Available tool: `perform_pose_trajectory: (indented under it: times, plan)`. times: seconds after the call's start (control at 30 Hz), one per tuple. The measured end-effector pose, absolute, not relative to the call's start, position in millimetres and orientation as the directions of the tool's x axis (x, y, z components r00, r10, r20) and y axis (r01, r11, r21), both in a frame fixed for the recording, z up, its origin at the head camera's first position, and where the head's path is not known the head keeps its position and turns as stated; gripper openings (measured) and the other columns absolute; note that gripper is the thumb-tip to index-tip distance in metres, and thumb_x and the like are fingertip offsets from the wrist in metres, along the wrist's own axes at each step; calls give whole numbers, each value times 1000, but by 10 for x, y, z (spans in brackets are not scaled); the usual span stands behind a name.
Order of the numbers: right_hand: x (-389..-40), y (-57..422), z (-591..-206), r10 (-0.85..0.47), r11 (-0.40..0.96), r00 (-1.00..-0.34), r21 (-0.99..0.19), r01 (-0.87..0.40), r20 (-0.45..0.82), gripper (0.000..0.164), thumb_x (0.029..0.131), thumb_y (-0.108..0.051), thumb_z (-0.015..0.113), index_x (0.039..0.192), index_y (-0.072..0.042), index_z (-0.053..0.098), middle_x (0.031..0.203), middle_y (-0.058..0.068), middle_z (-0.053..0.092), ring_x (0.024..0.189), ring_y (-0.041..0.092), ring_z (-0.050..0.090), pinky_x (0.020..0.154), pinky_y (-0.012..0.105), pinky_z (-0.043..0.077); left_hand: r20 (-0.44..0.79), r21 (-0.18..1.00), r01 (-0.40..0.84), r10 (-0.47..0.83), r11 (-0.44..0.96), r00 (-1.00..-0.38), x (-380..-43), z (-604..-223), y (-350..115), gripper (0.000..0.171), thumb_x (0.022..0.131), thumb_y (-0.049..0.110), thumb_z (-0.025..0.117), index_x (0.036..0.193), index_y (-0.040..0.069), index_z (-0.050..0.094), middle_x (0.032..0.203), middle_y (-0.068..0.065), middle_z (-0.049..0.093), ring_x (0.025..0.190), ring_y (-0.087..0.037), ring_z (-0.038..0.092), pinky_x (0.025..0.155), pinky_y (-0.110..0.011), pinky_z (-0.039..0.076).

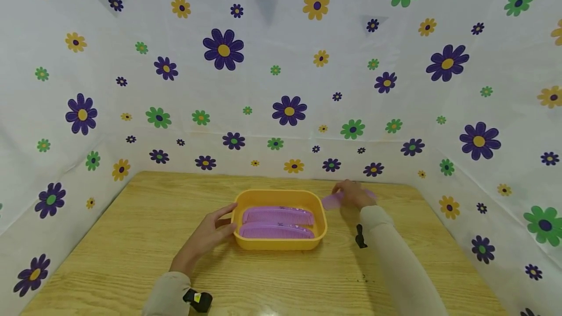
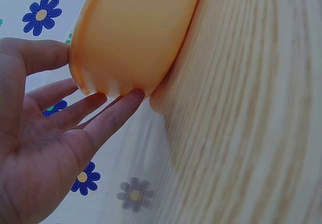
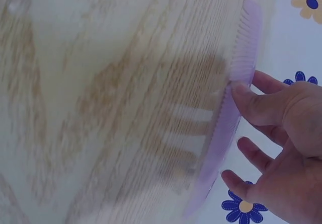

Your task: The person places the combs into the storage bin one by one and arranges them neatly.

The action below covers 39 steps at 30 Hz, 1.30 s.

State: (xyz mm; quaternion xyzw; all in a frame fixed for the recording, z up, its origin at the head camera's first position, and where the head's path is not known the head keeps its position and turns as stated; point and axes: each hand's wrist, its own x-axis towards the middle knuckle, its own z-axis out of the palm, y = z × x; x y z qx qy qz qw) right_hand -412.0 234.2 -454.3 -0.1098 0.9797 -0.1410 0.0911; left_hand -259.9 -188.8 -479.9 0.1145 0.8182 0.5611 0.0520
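A yellow plastic basket (image 1: 276,245) stands on the table with two purple combs (image 1: 276,230) lying side by side in it, teeth toward the person. My left hand (image 1: 211,230) is at its left end, fingers spread. In the left wrist view, the thumb and fingertips (image 2: 135,97) touch the outside of the yellow wall (image 2: 136,27). To the right of the basket, my right hand (image 1: 353,194) pinches another purple comb (image 3: 244,48) between thumb and fingers, close over the table. The ring and little fingers stay off the comb in the right wrist view.
The wooden table (image 1: 145,218) ends at a white flower-print cloth (image 1: 246,87) that rises behind it and along both sides. Black straps (image 1: 361,237) show at the wrists. Several small dark specks (image 1: 364,278) mark the table at front right.
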Motion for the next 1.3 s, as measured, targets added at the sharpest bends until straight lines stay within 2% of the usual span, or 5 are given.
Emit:
perform_pose_trajectory:
  times: [0.17,0.33,0.7,0.9,1.3]
  plan:
    - [-4179,2472,-4608,-217,945,-959,-284,-160,-181,37,94,-3,64,126,-18,71,140,19,61,130,49,45,110,80,35,46,934,133,256,332,-965,-2601,-4780,-1897,63,103,18,63,159,4,37,165,-26,33,141,-50,48,104,-43,58]
    - [-4283,2612,-4759,-215,942,-958,-299,-152,-189,37,91,-7,70,125,-21,69,133,17,63,125,45,48,107,78,38,43,934,128,251,334,-967,-2606,-4786,-1894,63,103,17,62,159,4,37,164,-26,34,141,-51,48,104,-43,58]
    - [-4132,2643,-4616,-308,906,-938,-349,-239,-158,30,88,-6,75,117,-9,65,117,20,67,101,33,60,96,53,54,38,935,120,243,334,-969,-2624,-4811,-1894,61,104,12,61,159,3,37,164,-27,34,141,-50,49,104,-43,58]
    - [-4056,2659,-4549,-324,885,-935,-396,-245,-146,29,90,-4,75,116,-7,63,108,16,66,93,27,58,88,45,54,27,938,105,231,331,-973,-2619,-4815,-1879,62,103,12,62,159,6,38,165,-24,35,141,-49,49,104,-42,58]
    - [-3964,2767,-4525,-382,811,-922,-501,-303,-60,18,92,9,62,108,0,66,111,23,68,103,35,63,96,56,54,37,950,117,265,291,-964,-2595,-4784,-1890,61,103,10,60,159,3,36,165,-27,33,141,-50,49,102,-39,60]
